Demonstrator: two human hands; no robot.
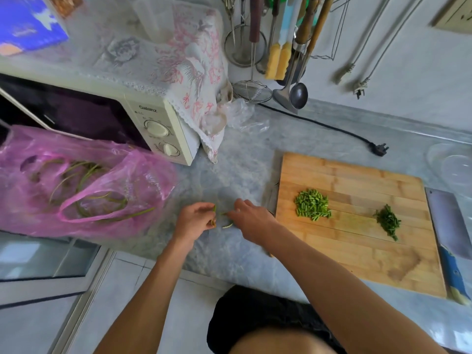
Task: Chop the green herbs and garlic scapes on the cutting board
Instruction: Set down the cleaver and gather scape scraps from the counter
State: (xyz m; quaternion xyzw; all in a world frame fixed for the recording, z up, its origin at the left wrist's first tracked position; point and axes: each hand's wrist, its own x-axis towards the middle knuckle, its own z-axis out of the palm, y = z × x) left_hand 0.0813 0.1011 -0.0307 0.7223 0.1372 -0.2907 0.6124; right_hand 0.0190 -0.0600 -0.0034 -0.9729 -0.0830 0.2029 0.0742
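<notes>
Grey marbled desk (245, 159) under a white tiled wall, carrying a bamboo cutting board (357, 251) on the right. Lying on the board: a heap of chopped garlic scape pieces (313, 205) toward its left, a smaller heap of chopped dark green herbs (388, 222) to the right, well apart. Resting just beside the board's right edge, a cleaver (447, 226) with a blue handle. Working left of the board, just above the desk: left hand (194, 221) curling its fingers around a thin green scape stem (217, 217), right hand (251, 218) pinching the same stem at its other end. Sitting further left, a pink plastic bag (84, 182) holding whole garlic scapes (86, 180), in front of a cream Galanz microwave (153, 123). Hanging on the wall behind, ladles and strainers (252, 92). Lying across the desk behind the board, a black power cord (332, 129).
</notes>
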